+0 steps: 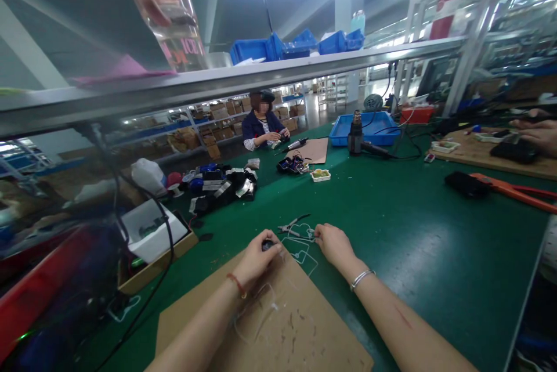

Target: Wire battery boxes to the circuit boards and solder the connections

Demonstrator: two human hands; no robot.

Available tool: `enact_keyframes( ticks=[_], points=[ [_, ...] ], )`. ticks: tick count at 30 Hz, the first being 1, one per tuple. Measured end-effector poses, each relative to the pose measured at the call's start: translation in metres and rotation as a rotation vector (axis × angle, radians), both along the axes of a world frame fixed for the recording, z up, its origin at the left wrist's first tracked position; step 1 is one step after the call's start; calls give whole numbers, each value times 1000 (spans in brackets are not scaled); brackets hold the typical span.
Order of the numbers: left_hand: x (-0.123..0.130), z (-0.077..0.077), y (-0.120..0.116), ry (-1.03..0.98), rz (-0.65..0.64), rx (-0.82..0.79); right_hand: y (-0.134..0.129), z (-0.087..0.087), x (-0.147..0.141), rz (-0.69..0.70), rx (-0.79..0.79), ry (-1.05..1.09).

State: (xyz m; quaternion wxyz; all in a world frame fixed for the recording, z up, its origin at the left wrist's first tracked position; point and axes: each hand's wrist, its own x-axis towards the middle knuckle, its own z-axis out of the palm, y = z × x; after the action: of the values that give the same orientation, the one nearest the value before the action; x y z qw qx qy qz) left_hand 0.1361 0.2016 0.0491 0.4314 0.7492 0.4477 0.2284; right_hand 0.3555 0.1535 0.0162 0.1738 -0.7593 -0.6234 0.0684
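Note:
My left hand is closed round a small dark round object above the far corner of a brown board. My right hand, to the right beyond the board, has its fingers pinched together at the end of the pliers' handle and a thin pale wire; which of these it grips is not clear. The pliers lie on the green table with their handles spread. Loops of pale wire spread between my two hands, beside the board's edge.
Dark parts are heaped at the left, near an open box. Farther off are a heat gun, a blue tray and a seated person. Orange-handled cutters lie right, near another person's hand. A shelf spans above.

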Motion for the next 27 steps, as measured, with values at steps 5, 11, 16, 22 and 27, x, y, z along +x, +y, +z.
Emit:
enact_keyframes(
  ticks=[5, 11, 16, 22, 27],
  points=[
    [16, 18, -3, 362, -97, 195, -1, 11, 8, -83, -3, -43],
    [56, 14, -13, 675, -160, 230, -8, 29, 14, -59, -18, -85],
    [72, 10, -8, 720, -201, 198, -13, 29, 14, 43, -187, -57],
    [76, 6, -10, 607, -200, 133, -15, 28, 7, 46, -120, -50],
    [53, 23, -7, 360, -209, 9, -10, 40, 7, 57, 35, 80]
  ],
)
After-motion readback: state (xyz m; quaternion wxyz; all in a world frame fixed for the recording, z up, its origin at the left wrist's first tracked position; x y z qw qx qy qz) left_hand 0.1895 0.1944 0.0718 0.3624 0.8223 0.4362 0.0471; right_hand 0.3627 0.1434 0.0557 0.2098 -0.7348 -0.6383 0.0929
